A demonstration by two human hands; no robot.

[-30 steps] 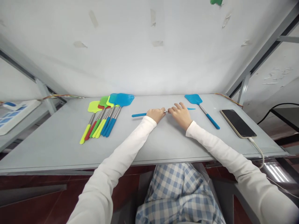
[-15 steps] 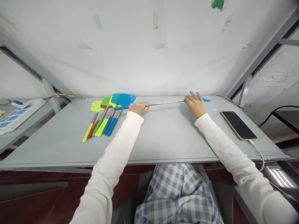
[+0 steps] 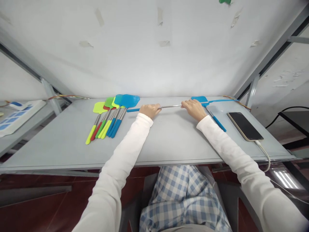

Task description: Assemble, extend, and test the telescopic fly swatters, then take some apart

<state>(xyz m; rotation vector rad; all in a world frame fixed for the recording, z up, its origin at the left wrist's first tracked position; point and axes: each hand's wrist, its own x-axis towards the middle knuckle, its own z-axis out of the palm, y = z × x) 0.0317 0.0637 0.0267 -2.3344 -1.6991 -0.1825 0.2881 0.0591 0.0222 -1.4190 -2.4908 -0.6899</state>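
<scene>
My left hand [image 3: 149,111] is closed around the rod of a blue fly swatter near its handle [image 3: 133,110], which sticks out to the left. A bright metal rod [image 3: 171,106] runs across to my right hand [image 3: 193,109], whose fingers are wrapped on it. Beyond that hand the swatter's blue head [image 3: 223,100] points right, seen nearly edge-on. Behind and partly under my right hand and forearm lies a second blue fly swatter [image 3: 219,123] on the grey table [image 3: 166,138].
Left on the table is a row of several fly swatters [image 3: 103,129] in yellow, red, green and blue, heads toward the wall. A phone [image 3: 245,126] with a white cable [image 3: 265,151] lies at the right. A white panel with blue squares [image 3: 19,116] stands on the neighbouring surface.
My right hand has moved left and my left hand slightly right, so less rod shows between them. The held swatter's head has come into fuller view, and the second blue swatter is now uncovered.
</scene>
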